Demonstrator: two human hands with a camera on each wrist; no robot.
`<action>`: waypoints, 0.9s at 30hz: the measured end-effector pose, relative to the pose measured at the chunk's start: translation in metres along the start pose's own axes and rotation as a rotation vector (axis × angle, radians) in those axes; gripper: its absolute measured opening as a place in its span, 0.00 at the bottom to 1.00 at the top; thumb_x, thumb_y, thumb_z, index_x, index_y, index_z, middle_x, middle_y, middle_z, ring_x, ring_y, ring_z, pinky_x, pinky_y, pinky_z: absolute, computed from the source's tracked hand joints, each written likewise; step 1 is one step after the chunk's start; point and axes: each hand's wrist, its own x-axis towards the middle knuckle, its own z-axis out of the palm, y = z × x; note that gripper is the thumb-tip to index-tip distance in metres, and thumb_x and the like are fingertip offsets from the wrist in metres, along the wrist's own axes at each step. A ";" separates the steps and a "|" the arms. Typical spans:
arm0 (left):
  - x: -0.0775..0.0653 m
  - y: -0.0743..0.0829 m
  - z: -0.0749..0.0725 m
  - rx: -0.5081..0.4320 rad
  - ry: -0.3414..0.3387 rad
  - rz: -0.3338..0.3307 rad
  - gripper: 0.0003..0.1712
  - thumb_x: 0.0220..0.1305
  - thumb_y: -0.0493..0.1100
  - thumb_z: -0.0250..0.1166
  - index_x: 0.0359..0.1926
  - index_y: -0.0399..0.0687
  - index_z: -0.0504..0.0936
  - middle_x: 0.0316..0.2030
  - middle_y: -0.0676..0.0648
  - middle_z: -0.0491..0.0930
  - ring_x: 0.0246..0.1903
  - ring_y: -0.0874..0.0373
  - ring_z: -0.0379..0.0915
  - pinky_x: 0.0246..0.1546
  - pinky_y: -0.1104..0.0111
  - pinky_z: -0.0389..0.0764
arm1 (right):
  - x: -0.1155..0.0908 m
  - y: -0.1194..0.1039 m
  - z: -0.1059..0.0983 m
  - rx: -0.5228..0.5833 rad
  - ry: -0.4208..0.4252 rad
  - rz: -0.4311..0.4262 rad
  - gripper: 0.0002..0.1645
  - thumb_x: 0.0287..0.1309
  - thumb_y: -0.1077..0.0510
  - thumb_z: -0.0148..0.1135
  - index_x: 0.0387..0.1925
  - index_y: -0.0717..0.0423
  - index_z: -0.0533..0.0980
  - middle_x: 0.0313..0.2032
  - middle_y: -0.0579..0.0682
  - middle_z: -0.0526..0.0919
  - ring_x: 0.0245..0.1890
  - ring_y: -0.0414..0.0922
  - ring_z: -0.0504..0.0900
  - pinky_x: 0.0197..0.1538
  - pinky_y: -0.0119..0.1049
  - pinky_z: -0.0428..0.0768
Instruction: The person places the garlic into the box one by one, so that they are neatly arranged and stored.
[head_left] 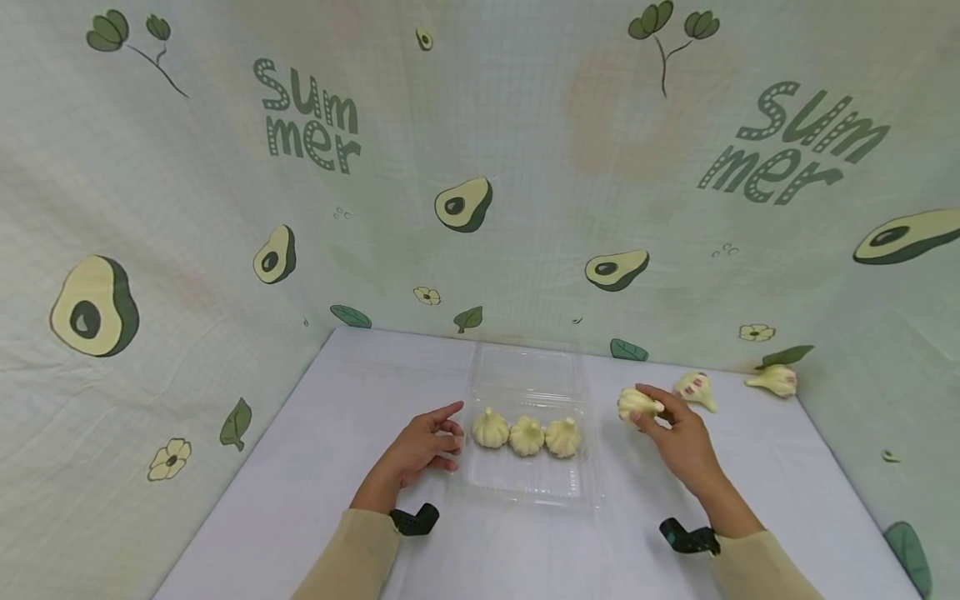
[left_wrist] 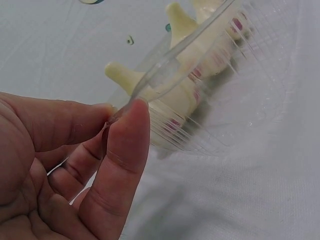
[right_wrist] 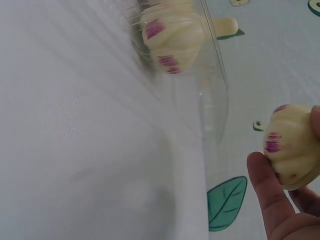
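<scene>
A clear plastic box (head_left: 517, 482) with its lid (head_left: 528, 371) folded back stands mid-table. Inside, in a row, are three garlic bulbs (head_left: 527, 437). My left hand (head_left: 422, 450) pinches the box's left rim between thumb and finger, plain in the left wrist view, where the fingertips (left_wrist: 131, 125) meet on the clear edge. Right of the box, my right hand (head_left: 678, 433) holds another garlic bulb (head_left: 636, 405) above the table by thumb and fingers. In the right wrist view this garlic bulb (right_wrist: 290, 145) shows purple marks.
Two more garlic bulbs lie at the back right: one garlic bulb (head_left: 696, 389) just behind my right hand, the other garlic bulb (head_left: 776, 381) near the table corner. A printed cloth (head_left: 525, 150) hangs behind and at both sides of the white table (head_left: 300, 467).
</scene>
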 end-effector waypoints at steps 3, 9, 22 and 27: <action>0.000 0.000 0.000 -0.001 0.002 0.000 0.43 0.70 0.27 0.63 0.82 0.49 0.62 0.47 0.45 0.75 0.36 0.57 0.77 0.30 0.67 0.88 | -0.002 -0.002 0.000 0.032 -0.018 -0.019 0.31 0.78 0.51 0.60 0.75 0.56 0.70 0.66 0.64 0.76 0.48 0.21 0.74 0.46 0.23 0.85; 0.001 -0.001 0.001 0.003 0.002 -0.001 0.44 0.69 0.27 0.63 0.82 0.48 0.62 0.47 0.45 0.76 0.36 0.56 0.77 0.29 0.67 0.88 | -0.004 -0.013 0.002 0.007 0.029 0.043 0.29 0.73 0.48 0.67 0.68 0.56 0.76 0.65 0.60 0.79 0.56 0.39 0.80 0.44 0.21 0.82; 0.001 -0.001 0.001 0.007 0.012 -0.003 0.43 0.69 0.27 0.64 0.82 0.49 0.63 0.47 0.44 0.76 0.36 0.56 0.77 0.29 0.67 0.88 | -0.010 -0.036 0.015 0.161 0.063 0.082 0.25 0.71 0.53 0.70 0.62 0.62 0.80 0.60 0.65 0.82 0.43 0.19 0.79 0.42 0.26 0.88; 0.000 -0.001 0.002 0.012 0.014 -0.004 0.44 0.69 0.27 0.64 0.82 0.49 0.63 0.47 0.44 0.76 0.36 0.56 0.77 0.29 0.67 0.88 | -0.013 -0.048 0.022 0.167 0.014 0.068 0.24 0.70 0.53 0.71 0.61 0.61 0.81 0.60 0.62 0.82 0.47 0.22 0.78 0.43 0.29 0.89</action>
